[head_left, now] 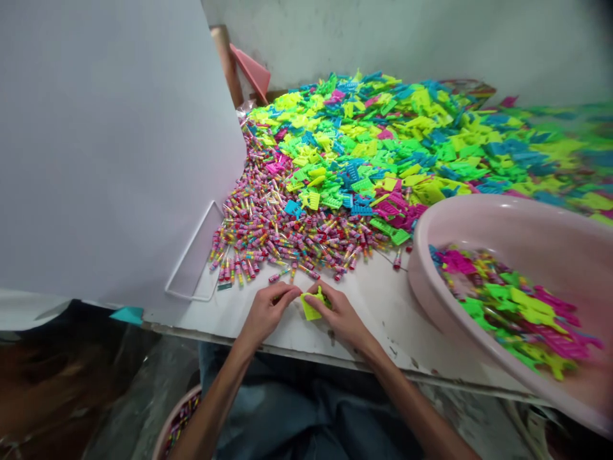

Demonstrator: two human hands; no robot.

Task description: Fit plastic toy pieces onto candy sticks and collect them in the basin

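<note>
My right hand [339,313] is closed around a small yellow-green plastic piece [311,309], flat and squarish at its lower end, held just above the table's near edge. Directly to its left, my left hand [269,310] is closed in a pinch, fingertips nearly meeting the piece. What the left fingers hold is mostly hidden; a tiny spot of red shows at their tips. Just beyond both hands lies a heap of small pink-labelled tubes [282,233] with multicoloured contents. Behind it rises a large pile of yellow, green, blue and pink plastic pieces [383,140].
A pink basin [479,207] with mixed plastic pieces stands at the right. On the left, a large white panel [119,147] and a white wire frame [189,252] border the table [364,319]. Below the edge, another tub [168,418] contains tubes.
</note>
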